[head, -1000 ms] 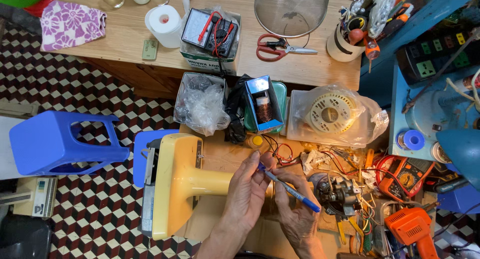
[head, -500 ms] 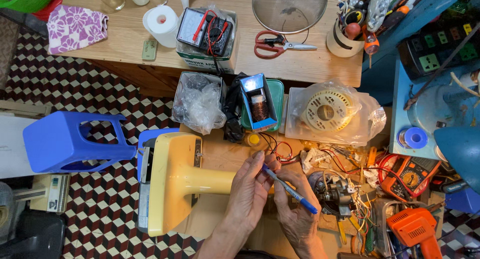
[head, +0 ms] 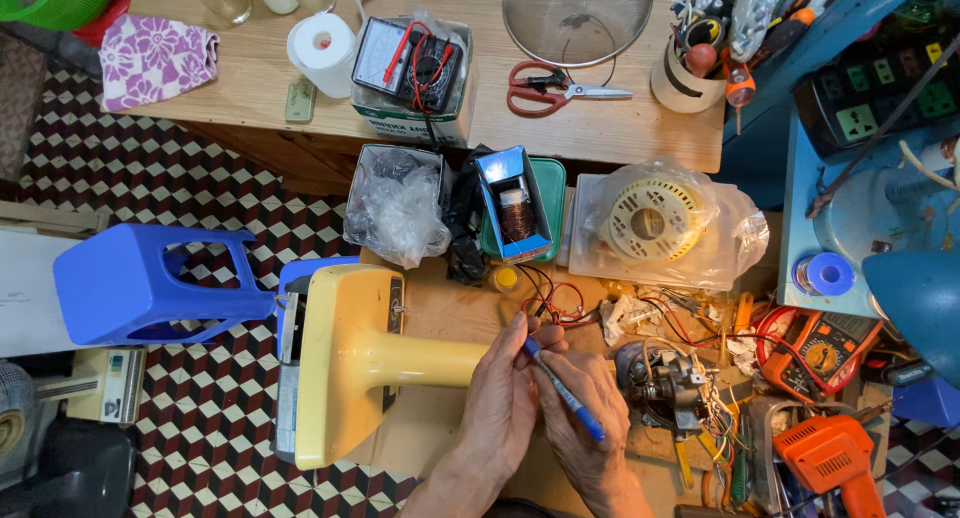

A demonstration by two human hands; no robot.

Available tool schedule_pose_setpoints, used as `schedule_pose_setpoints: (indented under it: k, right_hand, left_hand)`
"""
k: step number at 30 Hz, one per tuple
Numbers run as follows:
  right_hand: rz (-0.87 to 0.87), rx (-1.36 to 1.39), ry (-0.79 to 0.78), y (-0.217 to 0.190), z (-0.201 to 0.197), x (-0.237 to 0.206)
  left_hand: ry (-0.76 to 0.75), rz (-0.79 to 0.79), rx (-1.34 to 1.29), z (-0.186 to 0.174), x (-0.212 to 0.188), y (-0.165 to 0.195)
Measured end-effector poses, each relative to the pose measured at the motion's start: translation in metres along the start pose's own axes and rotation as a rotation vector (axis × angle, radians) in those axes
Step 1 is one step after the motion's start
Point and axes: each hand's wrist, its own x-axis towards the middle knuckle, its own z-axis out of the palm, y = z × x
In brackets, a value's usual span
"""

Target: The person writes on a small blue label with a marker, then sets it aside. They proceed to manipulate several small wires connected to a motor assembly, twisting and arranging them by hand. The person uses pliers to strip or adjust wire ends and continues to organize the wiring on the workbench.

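You work over a low brown board (head: pixel 440 308) lying on a floor (head: pixel 200 398) of red, white and black tiles, with a wooden bench (head: pixel 600 128) along the far side. On the bench stand a white paper roll (head: pixel 321 41), a multimeter (head: pixel 410 63) and red scissors (head: pixel 545 86). Near the board's far edge lie a crumpled plastic bag (head: pixel 398 213) and a blue box (head: pixel 515 203) holding a copper coil. A blue stool (head: pixel 150 283) lies on its side at the left. A small motor (head: pixel 665 383) with loose wires crowds the right side, beside an orange tool (head: pixel 830 453). The yellow fan base (head: pixel 350 363) lies across the board's near left part. Your left hand (head: pixel 500 403) closes around its neck end. Your right hand (head: pixel 585 418) grips a blue pen-like tool (head: pixel 562 390), its tip between both hands.
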Motion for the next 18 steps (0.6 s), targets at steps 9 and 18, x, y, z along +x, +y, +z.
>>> schedule_pose_setpoints:
  k: [9, 18]
  right_hand:
    - [-0.134, -0.011, -0.042, -0.022, 0.024, -0.015]
    - [0.408, 0.110, -0.184, -0.047, 0.011, -0.036]
  left_hand:
    - [0.021, -0.006, -0.105, -0.028, -0.020, 0.010]
    - [-0.063, 0.181, 0.052, -0.041, -0.036, 0.029]
